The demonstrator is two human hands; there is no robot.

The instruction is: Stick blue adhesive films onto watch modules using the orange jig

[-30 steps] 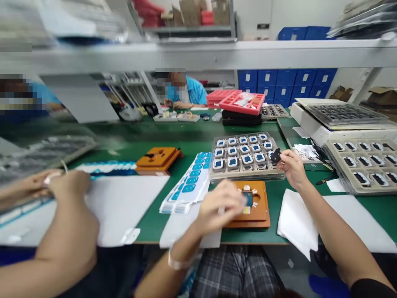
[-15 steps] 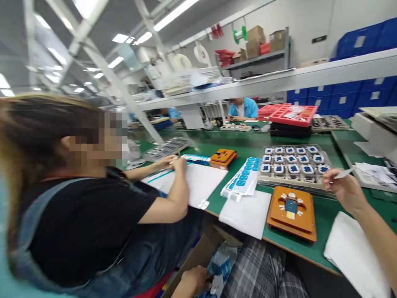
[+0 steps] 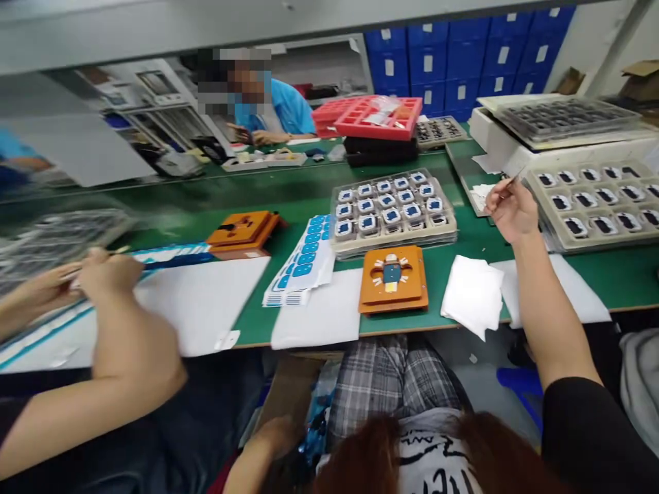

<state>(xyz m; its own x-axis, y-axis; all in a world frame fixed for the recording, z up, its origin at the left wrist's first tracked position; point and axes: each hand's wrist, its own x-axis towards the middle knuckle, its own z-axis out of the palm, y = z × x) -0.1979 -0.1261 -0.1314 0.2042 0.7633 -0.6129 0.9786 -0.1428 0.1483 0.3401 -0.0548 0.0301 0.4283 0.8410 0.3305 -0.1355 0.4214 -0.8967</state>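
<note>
My right hand point(image 3: 515, 209) is raised over the table's right side, fingertips pinched on a thin flat piece point(image 3: 516, 180) seen nearly edge-on. My left hand point(image 3: 278, 436) hangs below the table edge, beside a carton point(image 3: 288, 387) with blue and clear plastic scraps point(image 3: 318, 405); motion smears its fingers. In front of me sits an orange fixture point(image 3: 371, 291) with a dark blue part point(image 3: 392, 273) and several white tabs in its recess. Behind it is a clear tray point(image 3: 447, 223) of white-framed parts with blue faces. Left of the fixture lie fanned sheets of blue stickers point(image 3: 303, 257).
A co-worker's hands point(image 3: 110, 271) work at the left, near a second orange fixture point(image 3: 239, 233). White paper point(image 3: 472, 291) lies right of my fixture. Another parts tray point(image 3: 566, 237) stands right of my hand. Red trays point(image 3: 378, 120) and a person in blue point(image 3: 283, 106) are behind.
The view has swung right and down, bringing the right-hand tray into sight. The piece in my right hand, earlier seen as a pale flat sheet, is now nearly edge-on.
</note>
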